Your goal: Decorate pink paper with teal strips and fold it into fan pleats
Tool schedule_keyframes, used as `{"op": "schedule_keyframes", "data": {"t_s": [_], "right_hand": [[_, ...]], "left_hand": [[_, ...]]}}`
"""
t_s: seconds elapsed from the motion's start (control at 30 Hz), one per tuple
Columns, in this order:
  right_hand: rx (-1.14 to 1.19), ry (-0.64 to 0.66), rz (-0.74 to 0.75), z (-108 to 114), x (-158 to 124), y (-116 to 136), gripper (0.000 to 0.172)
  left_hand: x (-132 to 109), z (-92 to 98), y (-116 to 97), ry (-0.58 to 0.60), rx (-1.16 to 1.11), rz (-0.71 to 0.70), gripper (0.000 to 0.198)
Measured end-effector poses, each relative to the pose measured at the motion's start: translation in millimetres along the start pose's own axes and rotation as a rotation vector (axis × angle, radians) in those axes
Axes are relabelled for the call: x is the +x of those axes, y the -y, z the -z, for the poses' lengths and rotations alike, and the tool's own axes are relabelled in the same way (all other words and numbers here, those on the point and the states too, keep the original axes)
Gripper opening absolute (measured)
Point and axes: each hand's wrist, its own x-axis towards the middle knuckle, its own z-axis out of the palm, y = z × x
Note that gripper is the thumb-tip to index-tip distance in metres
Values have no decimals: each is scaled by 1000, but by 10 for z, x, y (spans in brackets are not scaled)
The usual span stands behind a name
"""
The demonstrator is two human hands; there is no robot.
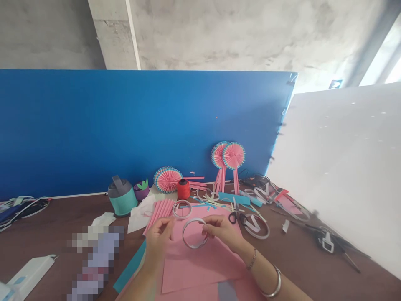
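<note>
My right hand [223, 231] pinches the edge of a thin roll of white tape [194, 233] and holds it upright over a pink paper sheet [200, 263]. My left hand [159, 239] is closed just left of the ring, fingers pinched together, apparently on the tape's loose end, which is too thin to make out. A bracelet and a silver bangle show on my right wrist. A second tape ring [182, 209] lies flat behind, next to a pleated pink paper [160, 212].
On the brown table stand a teal speaker [122, 196], a red thread spool [183, 189], black scissors [235, 216], pink paper fans [228, 156] against the blue board, paper scraps, cables at right and a white device [29, 274] at front left.
</note>
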Motion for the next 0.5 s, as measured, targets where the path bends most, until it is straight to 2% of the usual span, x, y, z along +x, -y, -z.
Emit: {"op": "schedule_keyframes", "data": {"t_s": [0.13, 0.2, 0.23, 0.3, 0.37, 0.43, 0.5], "right_hand": [[64, -35, -4, 22, 11, 14, 34], [84, -51, -10, 24, 13, 25, 34], [92, -58, -12, 25, 13, 26, 35], [102, -66, -16, 30, 16, 16, 35], [110, -64, -14, 39, 21, -9, 36], [123, -52, -19, 50, 26, -38, 37], [150, -42, -33, 61, 30, -60, 38]], "left_hand": [[245, 268, 112, -252, 68, 34, 37], [371, 425, 217, -436, 221, 33, 41], [427, 493, 274, -474, 312, 21, 43], [518, 588, 384, -513, 533, 15, 45], [567, 617, 464, -543, 595, 32, 54], [572, 586, 496, -482, 622, 10, 44], [536, 517, 470, -393, 648, -92, 33]]}}
